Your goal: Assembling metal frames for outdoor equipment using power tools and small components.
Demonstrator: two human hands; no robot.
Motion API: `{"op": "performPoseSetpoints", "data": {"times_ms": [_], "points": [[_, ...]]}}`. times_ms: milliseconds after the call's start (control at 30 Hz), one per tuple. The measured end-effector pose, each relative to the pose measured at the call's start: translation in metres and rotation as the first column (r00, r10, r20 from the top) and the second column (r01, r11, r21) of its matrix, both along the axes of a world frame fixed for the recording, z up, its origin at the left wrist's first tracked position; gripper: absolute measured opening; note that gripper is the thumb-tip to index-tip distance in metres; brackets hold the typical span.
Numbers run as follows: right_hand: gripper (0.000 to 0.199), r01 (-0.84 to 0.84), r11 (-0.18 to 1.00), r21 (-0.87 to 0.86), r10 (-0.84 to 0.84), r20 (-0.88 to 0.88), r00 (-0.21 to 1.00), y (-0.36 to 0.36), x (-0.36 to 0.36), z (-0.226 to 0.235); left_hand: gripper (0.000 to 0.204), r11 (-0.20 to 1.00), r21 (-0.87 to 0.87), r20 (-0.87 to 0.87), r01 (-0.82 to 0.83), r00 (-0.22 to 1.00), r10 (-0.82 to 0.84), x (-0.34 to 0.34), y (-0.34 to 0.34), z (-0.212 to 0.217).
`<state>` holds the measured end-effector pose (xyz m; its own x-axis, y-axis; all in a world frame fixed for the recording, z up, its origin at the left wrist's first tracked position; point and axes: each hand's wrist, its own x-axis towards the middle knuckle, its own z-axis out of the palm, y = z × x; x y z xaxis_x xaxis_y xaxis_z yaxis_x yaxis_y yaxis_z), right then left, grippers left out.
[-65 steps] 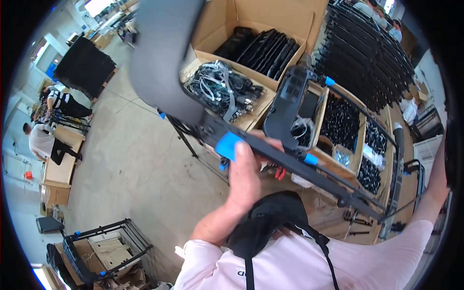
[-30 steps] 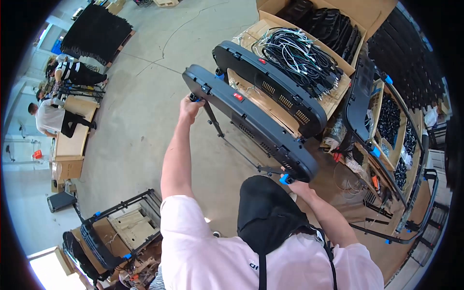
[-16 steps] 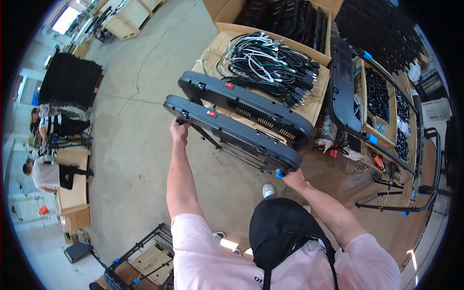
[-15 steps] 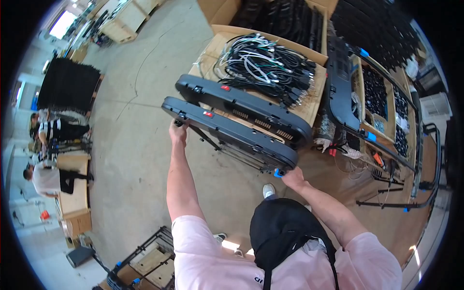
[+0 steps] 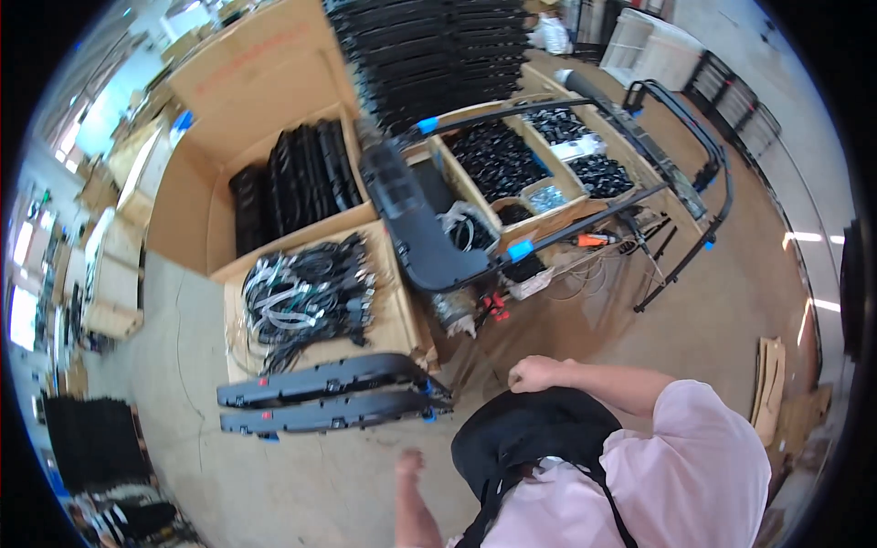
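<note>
My right hand (image 5: 537,374) is curled closed in front of the black apron (image 5: 530,429), with nothing visible in it. Lower and to the left, my left hand (image 5: 410,463) is smeared by motion; its fingers do not show clearly. Both hands are apart from the two long dark-grey plastic housings. The nearer housing (image 5: 320,416) has a red switch and blue pieces at its edge, and stands alongside the farther housing (image 5: 320,379). Just beyond them, a bundle of black and white cables (image 5: 306,301) lies on a cardboard-covered surface.
An open carton (image 5: 196,215) holds several black parts. Right of it a wide grey panel (image 5: 397,210) leans beside a compartmented wooden bin (image 5: 575,196) of small black parts. A black tube frame (image 5: 722,196) with blue pads surrounds the bin. An orange-handled tool (image 5: 594,239) lies near its front.
Both hands have let go of the nearer housing and drawn back toward my body. The view has swung right, so the housings now appear lower and further left.
</note>
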<state>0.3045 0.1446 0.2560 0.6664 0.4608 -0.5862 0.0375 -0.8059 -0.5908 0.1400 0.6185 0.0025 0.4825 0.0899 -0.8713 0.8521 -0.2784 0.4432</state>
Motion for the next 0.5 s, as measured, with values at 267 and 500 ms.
{"op": "performPoseSetpoints", "data": {"times_ms": [267,500], "points": [[0.024,0.375,0.897,0.234,-0.390,0.020,0.921,-0.182,0.155,0.111,0.040,0.924,0.201,0.435,0.326,0.815,-0.383,0.072,-0.224,0.086],[0.024,0.627,0.776,0.072,-0.550,0.565,0.616,-0.408,0.403,0.040,0.040,0.770,0.224,0.264,0.598,0.723,-0.639,0.228,-0.370,0.292]]}}
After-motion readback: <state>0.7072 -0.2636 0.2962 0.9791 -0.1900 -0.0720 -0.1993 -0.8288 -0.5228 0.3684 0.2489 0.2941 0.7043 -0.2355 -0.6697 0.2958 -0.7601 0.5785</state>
